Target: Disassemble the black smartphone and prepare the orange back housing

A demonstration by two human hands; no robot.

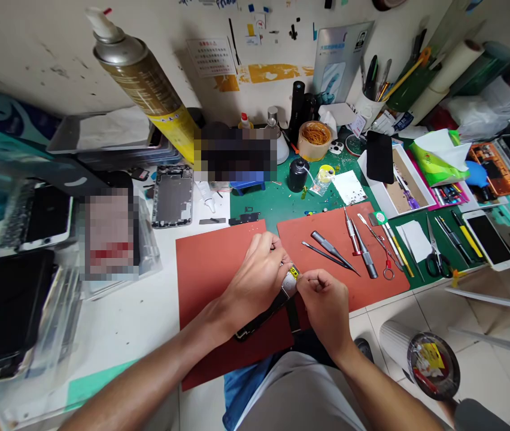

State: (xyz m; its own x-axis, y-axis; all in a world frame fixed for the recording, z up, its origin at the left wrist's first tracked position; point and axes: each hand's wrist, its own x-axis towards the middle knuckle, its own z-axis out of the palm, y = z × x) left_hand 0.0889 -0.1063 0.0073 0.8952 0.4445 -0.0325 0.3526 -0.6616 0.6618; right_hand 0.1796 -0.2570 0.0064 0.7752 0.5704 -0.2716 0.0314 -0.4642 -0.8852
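Red mat has bare room toward nine o'clock. Left hand covers the device, grip hidden; right hand presses fingertips together at the device's two-o'clock end, beyond the mat's three-o'clock edge.

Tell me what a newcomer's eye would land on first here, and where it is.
Probably the tall spray can with its yellow lower part, looming at upper left in front of the wall. Next, the bright yellow patch near the picture's middle, between the left hand and right hand, above the red-brown matting. The slim hand tools spread to the right also stand out.
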